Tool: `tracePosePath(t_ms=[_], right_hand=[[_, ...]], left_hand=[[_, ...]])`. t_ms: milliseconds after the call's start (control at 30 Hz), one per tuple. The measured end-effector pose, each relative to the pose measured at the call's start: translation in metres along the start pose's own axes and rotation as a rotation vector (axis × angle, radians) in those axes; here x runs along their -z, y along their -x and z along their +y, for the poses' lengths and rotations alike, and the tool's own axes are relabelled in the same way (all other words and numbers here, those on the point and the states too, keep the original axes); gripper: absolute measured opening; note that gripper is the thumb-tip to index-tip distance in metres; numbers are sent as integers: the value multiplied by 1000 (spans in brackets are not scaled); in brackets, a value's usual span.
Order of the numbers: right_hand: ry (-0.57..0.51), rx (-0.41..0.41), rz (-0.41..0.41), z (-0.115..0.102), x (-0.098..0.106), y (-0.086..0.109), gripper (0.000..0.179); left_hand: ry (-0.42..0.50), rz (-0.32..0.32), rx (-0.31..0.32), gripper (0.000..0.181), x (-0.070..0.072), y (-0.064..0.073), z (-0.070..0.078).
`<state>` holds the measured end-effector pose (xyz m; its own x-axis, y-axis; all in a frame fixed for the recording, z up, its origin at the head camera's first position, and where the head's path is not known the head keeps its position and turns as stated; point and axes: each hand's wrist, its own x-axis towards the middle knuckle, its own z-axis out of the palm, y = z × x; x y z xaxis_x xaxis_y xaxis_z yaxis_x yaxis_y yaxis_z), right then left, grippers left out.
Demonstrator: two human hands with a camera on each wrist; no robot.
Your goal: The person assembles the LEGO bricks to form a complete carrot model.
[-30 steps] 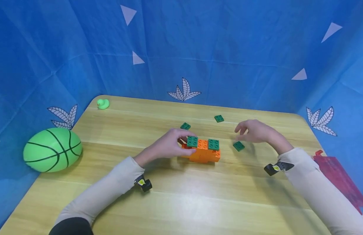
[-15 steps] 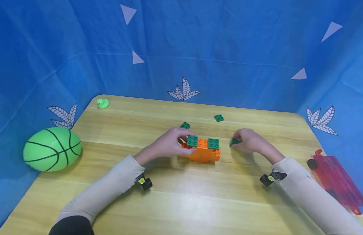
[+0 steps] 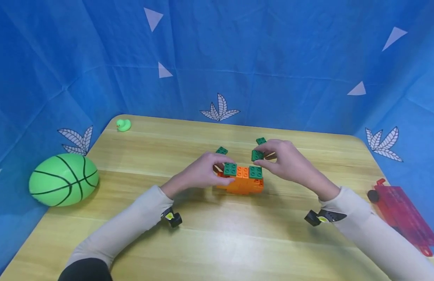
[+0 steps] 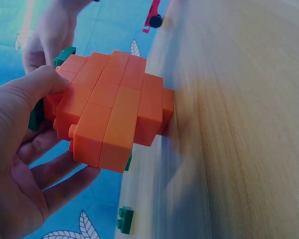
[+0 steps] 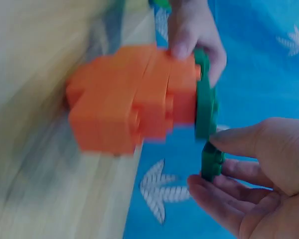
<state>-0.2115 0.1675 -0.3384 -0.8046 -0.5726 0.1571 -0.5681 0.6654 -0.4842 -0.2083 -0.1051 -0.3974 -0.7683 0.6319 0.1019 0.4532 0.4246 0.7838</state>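
Note:
A stepped structure of orange building bricks (image 3: 240,186) stands on the wooden table, widest at mid-height. Two flat green bricks cap it, one on the left (image 3: 230,169) and one on the right (image 3: 255,172). My left hand (image 3: 204,171) grips its left side; in the left wrist view the thumb lies on the near orange face (image 4: 109,94). My right hand (image 3: 285,160) pinches another small green brick (image 5: 211,162) between thumb and fingers, just behind and above the right green cap. Two loose green bricks lie farther back, one left (image 3: 222,150) and one partly behind my right fingers (image 3: 261,141).
A green oval ball with black lines (image 3: 63,179) sits at the table's left edge. A green toy duck (image 3: 123,125) stands in the far left corner. Along the right edge lies a red translucent toy cart (image 3: 406,212). Blue cloth (image 3: 290,70) surrounds the table.
My right hand came down on the loose green brick at the right, picked it up, and carried it left to the orange structure. My left hand has stayed in place.

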Motion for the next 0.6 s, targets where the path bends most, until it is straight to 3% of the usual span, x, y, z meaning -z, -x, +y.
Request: tracePosePath(t_ms=[233, 433, 600], right_hand=[[26, 112, 20, -22, -3, -3, 29], [4, 135, -77, -29, -4, -5, 29], [20, 168, -112, -33, -6, -7, 29]], left_hand=[[-21, -14, -22, 42, 0, -2, 1], [-4, -28, -31, 33, 1, -2, 2], [0, -21, -29, 32, 1, -1, 2]])
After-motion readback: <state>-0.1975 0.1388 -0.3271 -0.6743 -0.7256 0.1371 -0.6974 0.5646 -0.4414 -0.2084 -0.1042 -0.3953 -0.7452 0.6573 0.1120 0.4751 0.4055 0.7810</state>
